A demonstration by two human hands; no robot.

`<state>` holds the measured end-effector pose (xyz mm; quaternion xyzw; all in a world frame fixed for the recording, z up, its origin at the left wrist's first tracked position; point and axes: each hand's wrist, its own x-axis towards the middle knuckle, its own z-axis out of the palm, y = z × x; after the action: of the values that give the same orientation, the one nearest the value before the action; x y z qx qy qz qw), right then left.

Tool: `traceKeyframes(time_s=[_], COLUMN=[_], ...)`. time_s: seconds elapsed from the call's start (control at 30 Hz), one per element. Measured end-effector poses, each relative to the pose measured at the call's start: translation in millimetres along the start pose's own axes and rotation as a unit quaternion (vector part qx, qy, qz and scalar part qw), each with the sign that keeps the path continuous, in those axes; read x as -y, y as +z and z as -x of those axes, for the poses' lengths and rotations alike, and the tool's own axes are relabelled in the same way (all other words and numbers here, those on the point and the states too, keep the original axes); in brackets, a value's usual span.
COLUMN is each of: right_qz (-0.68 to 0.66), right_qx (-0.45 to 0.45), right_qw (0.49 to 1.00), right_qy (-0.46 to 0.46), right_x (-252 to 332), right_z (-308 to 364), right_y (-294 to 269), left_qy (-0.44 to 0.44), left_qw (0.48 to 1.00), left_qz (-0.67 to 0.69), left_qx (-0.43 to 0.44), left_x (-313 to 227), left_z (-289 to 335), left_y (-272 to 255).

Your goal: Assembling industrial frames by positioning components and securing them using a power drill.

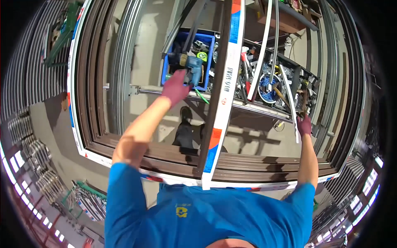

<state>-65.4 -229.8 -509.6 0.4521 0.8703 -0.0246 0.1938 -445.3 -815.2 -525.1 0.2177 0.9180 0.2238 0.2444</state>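
My left hand (177, 86), in a maroon glove, is closed round the handle of a blue power drill (194, 68). The drill is held over a blue plastic bin (164, 70), and its front end points left. In the bin lies a bright yellow-green tape measure (202, 56). A short green cord or hose (202, 96) shows just below the drill. Out to the right, my right hand (304, 125), gloved in maroon too, is closed at the lower part of a long thin white strip (289, 91). Its fingertips are small and partly hidden.
A large brown metal frame (165, 159) with a white-taped middle bar (223, 93) surrounds the work in front of me. Beyond the bar, a tray (316, 80) holds loose hardware, a hammer (281, 96) and a round blue-rimmed container (268, 98). Stacked metal profiles (25, 70) stand at left.
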Motion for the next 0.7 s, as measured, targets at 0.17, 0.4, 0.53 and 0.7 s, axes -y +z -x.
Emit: traceKeyframes(time_s=[0.17,0.4,0.53,0.7], right_qz=[-0.173,-0.324,-0.364,-0.333], right_qx=[0.007,0.048,0.070,0.009], right_qw=[0.966,0.935,0.918,0.891], right_qy=[-0.194,-0.135,-0.143,-0.309], right_x=[90.2,210.9,252.2,322.7], right_z=[122.2,301.3,334.5,299.1], right_y=[-66.3,-120.7,-142.3,-179.0], left_qy=[-0.086,-0.188,-0.094,-0.048], left_qw=[0.993,0.979,0.978,0.920], left_qz=[-0.041,0.052,0.140,0.375], left_qx=[-0.076,-0.064,-0.125,-0.104], left_x=[37.9,61.4,25.9,34.6], left_z=[-142.6,-264.4,-234.1,-135.0], left_y=[36.1,63.8,47.1,-15.9])
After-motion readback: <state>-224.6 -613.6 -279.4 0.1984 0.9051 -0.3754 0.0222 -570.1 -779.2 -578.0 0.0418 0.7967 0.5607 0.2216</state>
